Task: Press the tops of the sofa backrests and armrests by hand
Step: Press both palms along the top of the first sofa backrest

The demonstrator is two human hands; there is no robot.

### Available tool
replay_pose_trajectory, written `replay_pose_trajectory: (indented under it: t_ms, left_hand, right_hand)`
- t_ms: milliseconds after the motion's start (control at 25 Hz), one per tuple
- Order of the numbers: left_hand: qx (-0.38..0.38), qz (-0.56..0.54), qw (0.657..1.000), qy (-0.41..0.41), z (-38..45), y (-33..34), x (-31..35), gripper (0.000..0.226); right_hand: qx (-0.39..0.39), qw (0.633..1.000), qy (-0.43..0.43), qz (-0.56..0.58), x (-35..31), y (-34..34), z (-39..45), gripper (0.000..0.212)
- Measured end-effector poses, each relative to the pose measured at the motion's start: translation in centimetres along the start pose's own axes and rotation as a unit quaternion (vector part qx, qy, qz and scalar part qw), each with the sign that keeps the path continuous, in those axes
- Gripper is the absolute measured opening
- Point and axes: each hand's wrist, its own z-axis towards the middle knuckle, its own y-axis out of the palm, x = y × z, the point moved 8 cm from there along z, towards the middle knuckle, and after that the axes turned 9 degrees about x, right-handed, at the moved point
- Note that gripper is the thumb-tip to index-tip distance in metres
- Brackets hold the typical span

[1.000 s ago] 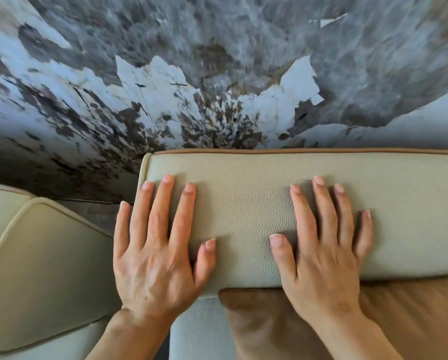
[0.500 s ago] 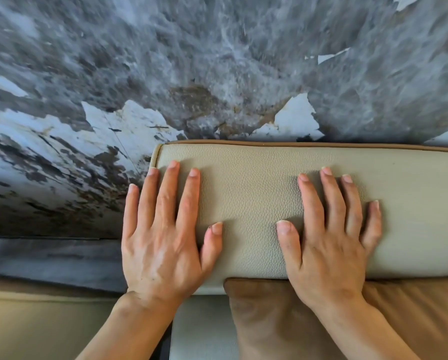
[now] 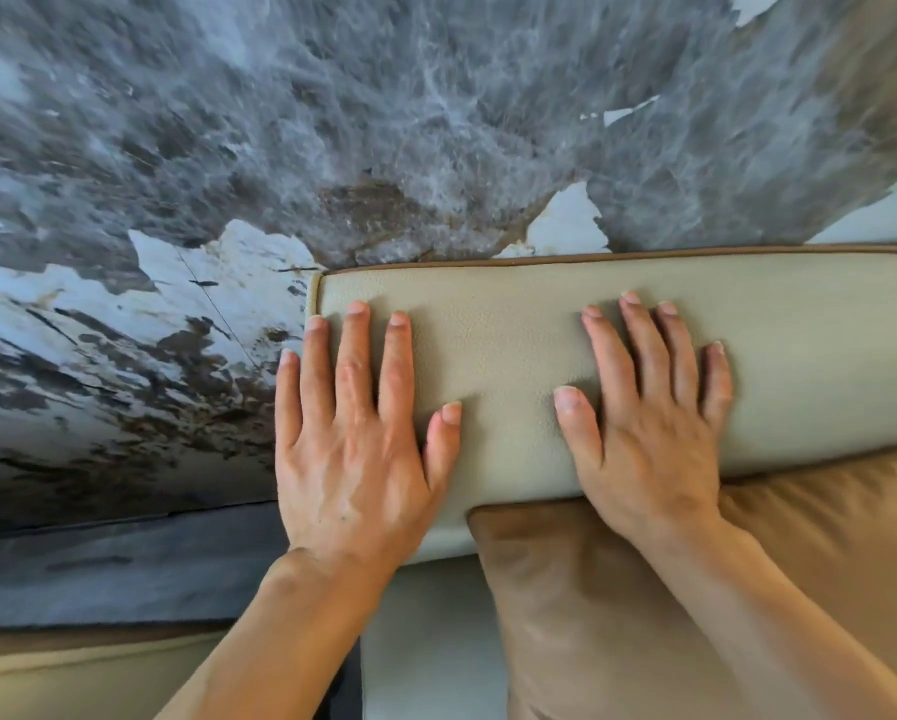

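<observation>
The top of a beige leather sofa backrest (image 3: 810,356), edged with brown piping, runs across the middle of the head view. My left hand (image 3: 353,444) lies flat, palm down, on its left end, with the little finger hanging past the corner. My right hand (image 3: 649,428) rests flat on the backrest to the right, fingers spread. Both hands hold nothing.
A tan cushion (image 3: 747,589) leans against the backrest under my right wrist. Another beige sofa section (image 3: 72,678) shows at the lower left. Right behind the backrest stands a grey and white marbled wall (image 3: 384,148).
The view has shifted, so the backrest and hands sit a little higher in the frame and the left sofa section has dropped low. Both hands stay flat on the same spot.
</observation>
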Motion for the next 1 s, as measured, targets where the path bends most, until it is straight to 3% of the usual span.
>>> replay_pose_trajectory:
  t_ms: [160, 360, 600, 800, 1000]
  left_hand:
    - [-0.089, -0.018, 0.995, 0.036, -0.6, -2.5, -0.5, 0.071]
    - [-0.091, 0.003, 0.995, 0.051, -3.6, -12.4, -3.0, 0.070]
    - [-0.034, 0.002, 0.999, 0.025, -6.4, -34.6, -2.2, 0.071]
    - [0.063, 0.004, 0.998, 0.002, -8.4, -55.2, -1.1, 0.070]
    - [0.115, 0.032, 0.993, -0.021, -11.8, -67.6, -2.1, 0.067]
  right_hand:
    - [-0.063, 0.998, 0.029, 0.000, -0.8, -3.4, -0.8, 0.068]
    - [-0.049, 0.998, 0.035, 0.024, -4.3, -13.7, -2.8, 0.067]
    - [0.008, 0.999, -0.001, 0.054, -6.6, -35.8, -5.0, 0.069]
    - [0.061, 0.995, -0.036, 0.077, -8.1, -55.9, -7.7, 0.069]
    - [0.102, 0.987, -0.052, 0.115, -11.0, -67.9, -11.1, 0.069]
